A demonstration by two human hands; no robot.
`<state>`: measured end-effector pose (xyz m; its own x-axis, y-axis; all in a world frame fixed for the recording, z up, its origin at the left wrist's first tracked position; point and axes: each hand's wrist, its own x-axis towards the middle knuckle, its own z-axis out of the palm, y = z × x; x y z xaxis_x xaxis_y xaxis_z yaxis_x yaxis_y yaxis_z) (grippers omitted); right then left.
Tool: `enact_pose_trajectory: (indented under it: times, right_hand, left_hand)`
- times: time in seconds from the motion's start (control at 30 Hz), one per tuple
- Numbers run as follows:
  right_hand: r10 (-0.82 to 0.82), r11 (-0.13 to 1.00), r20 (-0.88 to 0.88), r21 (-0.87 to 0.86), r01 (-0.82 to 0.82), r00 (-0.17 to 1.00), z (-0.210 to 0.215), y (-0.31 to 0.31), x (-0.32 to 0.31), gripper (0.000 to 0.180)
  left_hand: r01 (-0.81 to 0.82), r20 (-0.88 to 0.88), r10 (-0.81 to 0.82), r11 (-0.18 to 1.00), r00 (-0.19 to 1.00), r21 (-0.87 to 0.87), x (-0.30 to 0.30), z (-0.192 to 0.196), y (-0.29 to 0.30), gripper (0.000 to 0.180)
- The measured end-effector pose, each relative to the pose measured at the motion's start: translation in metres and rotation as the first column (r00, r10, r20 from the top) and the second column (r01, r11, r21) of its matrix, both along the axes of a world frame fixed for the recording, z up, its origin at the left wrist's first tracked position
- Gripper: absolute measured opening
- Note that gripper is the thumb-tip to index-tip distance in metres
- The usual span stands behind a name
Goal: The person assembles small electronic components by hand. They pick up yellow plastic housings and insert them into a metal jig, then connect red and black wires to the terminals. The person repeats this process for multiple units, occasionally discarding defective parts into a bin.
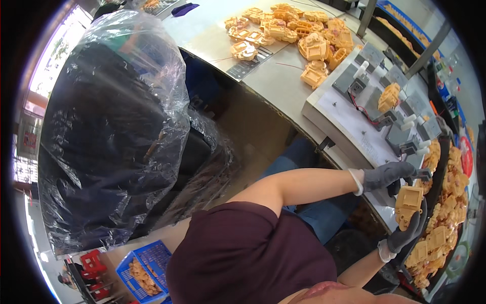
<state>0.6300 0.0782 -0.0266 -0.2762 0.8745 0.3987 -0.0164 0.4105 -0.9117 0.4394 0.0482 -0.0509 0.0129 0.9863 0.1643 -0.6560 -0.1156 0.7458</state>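
Observation:
My right hand (409,232), in a grey glove, grips a tan-orange plastic housing (409,198) with a rectangular frame on its face. Just above it, my gloved left hand (386,176) has its fingers curled together beside a small grey block (423,175). Whether the fingers grip that block or only touch it is hard to see. Both hands are over the near edge of a white fixture board (349,134) that carries grey blocks, white knobs and red wires. Another orange housing (389,97) sits among those blocks.
Beyond my hands, a long dark bin (439,175) has many orange parts heaped in and around it. More housings (304,35) are piled on the metal table (291,96). A plastic-wrapped black chair (116,142) stands left. A blue crate (152,251) of parts is at the lower left.

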Motion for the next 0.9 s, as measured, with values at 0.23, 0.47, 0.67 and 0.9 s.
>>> enact_pose_trajectory:
  times: [0.23, 0.47, 0.67, 0.9]
  right_hand:
    - [0.302, 0.95, 0.096, -0.108, -0.292, 0.948, -0.01, -0.049, -0.06, 0.056]
    - [0.333, 0.938, 0.218, 0.024, -0.346, 0.917, -0.038, -0.055, -0.087, 0.056]
    - [0.046, 0.948, 0.329, 0.285, -0.145, 0.943, -0.078, -0.031, -0.07, 0.023]
    - [-0.087, 0.881, 0.539, 0.435, -0.189, 0.838, -0.116, -0.017, -0.049, 0.015]
  left_hand:
    - [-0.016, -0.67, 0.002, 1.0, 0.743, -0.016, -0.059, 0.01, -0.083, 0.055]
    - [-0.55, -0.272, 0.48, 0.765, 0.834, -0.335, -0.132, 0.02, -0.167, 0.049]
    - [-0.981, -0.028, 0.98, 0.196, 0.196, -0.001, -0.27, 0.004, -0.208, 0.034]
    - [-0.921, 0.027, 0.93, -0.357, -0.365, -0.153, -0.42, -0.003, -0.216, 0.037]
